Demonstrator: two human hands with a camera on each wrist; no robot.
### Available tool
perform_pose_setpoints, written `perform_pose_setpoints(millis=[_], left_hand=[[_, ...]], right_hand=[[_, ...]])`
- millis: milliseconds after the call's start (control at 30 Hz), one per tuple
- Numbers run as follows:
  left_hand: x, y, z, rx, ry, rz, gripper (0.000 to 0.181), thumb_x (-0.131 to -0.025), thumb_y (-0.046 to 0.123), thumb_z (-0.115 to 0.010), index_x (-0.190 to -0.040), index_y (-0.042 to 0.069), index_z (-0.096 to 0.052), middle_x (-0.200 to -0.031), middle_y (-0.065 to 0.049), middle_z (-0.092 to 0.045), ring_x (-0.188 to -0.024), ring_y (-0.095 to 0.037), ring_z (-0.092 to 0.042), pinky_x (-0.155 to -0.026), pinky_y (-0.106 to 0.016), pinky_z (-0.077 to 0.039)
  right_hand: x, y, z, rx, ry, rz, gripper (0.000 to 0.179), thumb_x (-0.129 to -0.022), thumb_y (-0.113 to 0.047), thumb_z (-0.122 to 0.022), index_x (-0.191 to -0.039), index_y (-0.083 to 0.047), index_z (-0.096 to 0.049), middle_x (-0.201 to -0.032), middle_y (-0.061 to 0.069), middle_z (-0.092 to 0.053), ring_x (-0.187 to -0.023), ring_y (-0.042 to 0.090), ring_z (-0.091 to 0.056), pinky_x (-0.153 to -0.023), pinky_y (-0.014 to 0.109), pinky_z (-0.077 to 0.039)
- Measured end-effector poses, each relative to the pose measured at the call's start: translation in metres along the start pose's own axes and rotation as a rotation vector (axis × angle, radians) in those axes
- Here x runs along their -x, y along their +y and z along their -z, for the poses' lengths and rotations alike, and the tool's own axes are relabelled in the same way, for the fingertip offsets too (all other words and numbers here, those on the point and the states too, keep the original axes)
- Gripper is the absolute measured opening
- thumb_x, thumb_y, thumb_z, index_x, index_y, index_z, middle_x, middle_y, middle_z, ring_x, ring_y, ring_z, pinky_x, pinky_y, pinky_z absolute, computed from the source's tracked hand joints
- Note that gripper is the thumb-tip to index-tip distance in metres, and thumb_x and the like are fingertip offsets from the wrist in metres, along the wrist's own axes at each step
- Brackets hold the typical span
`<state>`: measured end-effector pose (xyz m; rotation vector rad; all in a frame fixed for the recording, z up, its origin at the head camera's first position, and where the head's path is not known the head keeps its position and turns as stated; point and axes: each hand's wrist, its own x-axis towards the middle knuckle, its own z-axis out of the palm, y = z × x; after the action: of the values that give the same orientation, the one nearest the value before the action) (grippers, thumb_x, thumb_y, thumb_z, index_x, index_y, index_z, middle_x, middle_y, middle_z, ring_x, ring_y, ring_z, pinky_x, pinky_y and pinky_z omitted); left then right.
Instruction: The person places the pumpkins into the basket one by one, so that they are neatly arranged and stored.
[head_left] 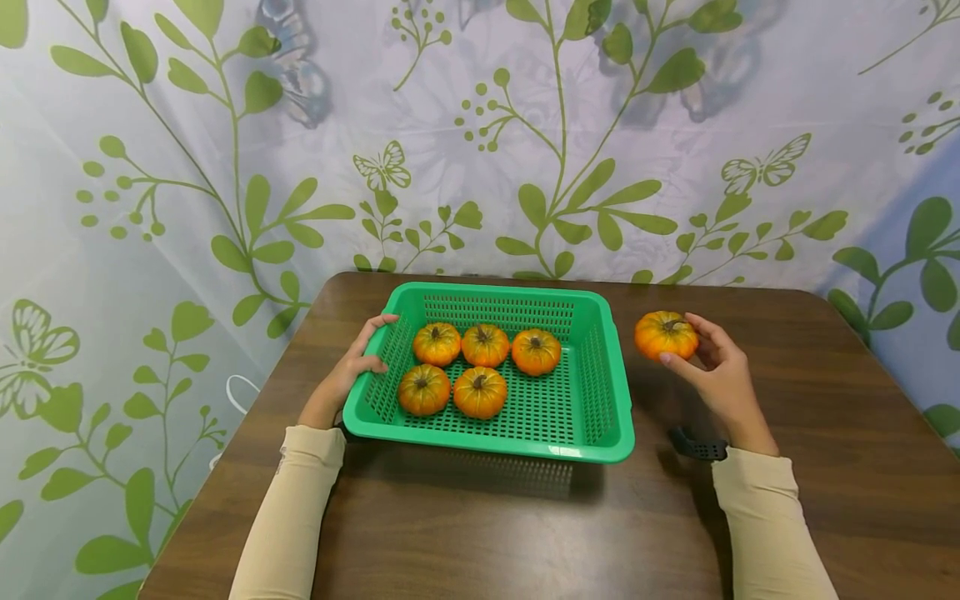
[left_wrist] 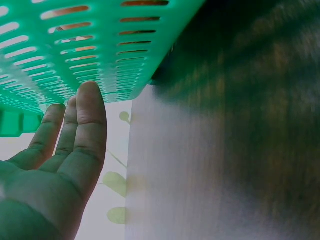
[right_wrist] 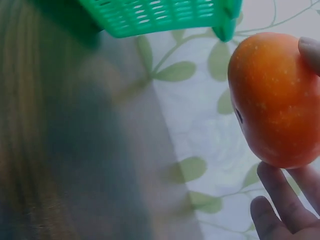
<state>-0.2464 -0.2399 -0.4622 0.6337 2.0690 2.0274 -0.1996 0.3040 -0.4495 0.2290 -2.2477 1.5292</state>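
Note:
A green plastic basket (head_left: 525, 448) with slotted walls stands on the brown table, and several small orange pumpkins (head_left: 480, 392) sit inside toward its left half. My left hand (head_left: 351, 367) grips the basket's left rim, thumb and index finger over the top. In the left wrist view the other fingers (left_wrist: 90, 120) of that hand lie along the outside of the slotted wall. Off the basket's right side, my right hand (head_left: 716, 371) holds another pumpkin (head_left: 666, 335) above the table, pinched between thumb and fingers. Its smooth orange underside shows in the right wrist view.
The wooden table (head_left: 847, 500) extends right of the basket and in front of it. A leaf-patterned curtain (head_left: 450, 167) hangs behind the table. At the left, a white cable (head_left: 238, 392) loops beside the table edge. A black strap (head_left: 697, 446) sits at the right wrist.

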Motion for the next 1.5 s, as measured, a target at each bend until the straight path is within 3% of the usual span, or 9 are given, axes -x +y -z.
perform_pose_setpoints(millis=[233,400,567,833,1000,1267,1500], left_hand=[[0.0,0.001,0.0,-0.041,0.006,0.01,0.08,-0.084,0.001,-0.048,-0.161,0.005,-0.027,-0.168,-0.028,-0.021,-0.14,-0.046,-0.037,-0.094,-0.032,-0.052],[0.001,0.0,0.001,-0.041,0.0,0.004,0.08,-0.084,0.0,-0.047,-0.161,0.003,-0.025,-0.168,-0.029,-0.022,-0.137,-0.041,-0.041,-0.094,-0.032,-0.052],[0.001,0.0,0.001,-0.014,-0.004,0.002,0.079,-0.084,-0.001,-0.047,-0.16,0.004,-0.027,-0.165,-0.031,-0.024,-0.133,-0.036,-0.045,-0.093,-0.032,-0.054],[0.002,0.0,0.0,-0.021,-0.001,0.017,0.078,-0.085,0.0,-0.049,-0.16,0.01,-0.03,-0.17,-0.028,-0.018,-0.141,-0.048,-0.037,-0.093,-0.033,-0.053],[0.002,0.0,0.001,-0.036,0.005,0.023,0.081,-0.084,0.001,-0.049,-0.161,0.005,-0.026,-0.171,-0.027,-0.017,-0.142,-0.052,-0.035,-0.093,-0.034,-0.052],[0.002,-0.001,0.001,-0.047,0.007,0.022,0.082,-0.084,0.001,-0.049,-0.162,0.005,-0.025,-0.171,-0.027,-0.016,-0.142,-0.051,-0.036,-0.093,-0.034,-0.052],[0.002,0.001,0.0,-0.038,0.012,0.027,0.081,-0.084,0.0,-0.049,-0.161,0.008,-0.028,-0.171,-0.027,-0.018,-0.141,-0.049,-0.036,-0.094,-0.033,-0.052]], right_hand=[[-0.002,-0.015,0.002,-0.012,-0.043,0.07,0.068,-0.094,0.009,-0.075,-0.156,0.007,-0.048,-0.135,-0.019,-0.058,-0.121,-0.006,-0.058,-0.102,0.009,-0.044],[-0.002,-0.027,0.002,-0.001,-0.078,0.12,0.067,-0.091,0.013,-0.075,-0.153,0.009,-0.05,-0.136,-0.02,-0.058,-0.12,-0.004,-0.059,-0.099,0.008,-0.046],[-0.001,-0.038,0.001,0.003,-0.146,0.158,0.069,-0.089,0.017,-0.075,-0.153,0.009,-0.05,-0.136,-0.019,-0.059,-0.117,-0.003,-0.062,-0.097,0.009,-0.047],[0.001,-0.053,-0.001,0.022,-0.278,0.183,0.07,-0.089,0.015,-0.077,-0.153,0.008,-0.049,-0.132,-0.018,-0.061,-0.113,-0.004,-0.063,-0.095,0.009,-0.048],[0.003,-0.062,-0.005,0.047,-0.329,0.203,0.068,-0.089,0.013,-0.078,-0.151,0.006,-0.052,-0.129,-0.01,-0.063,-0.111,-0.004,-0.064,-0.095,0.009,-0.049],[0.006,-0.071,-0.012,0.11,-0.418,0.201,0.069,-0.089,0.004,-0.083,-0.151,0.002,-0.053,-0.143,0.021,-0.06,-0.121,-0.011,-0.058,-0.098,0.009,-0.046],[0.004,-0.074,-0.017,0.121,-0.459,0.259,0.07,-0.086,0.004,-0.086,-0.149,0.0,-0.056,-0.14,0.019,-0.063,-0.12,-0.007,-0.058,-0.1,0.009,-0.045]])
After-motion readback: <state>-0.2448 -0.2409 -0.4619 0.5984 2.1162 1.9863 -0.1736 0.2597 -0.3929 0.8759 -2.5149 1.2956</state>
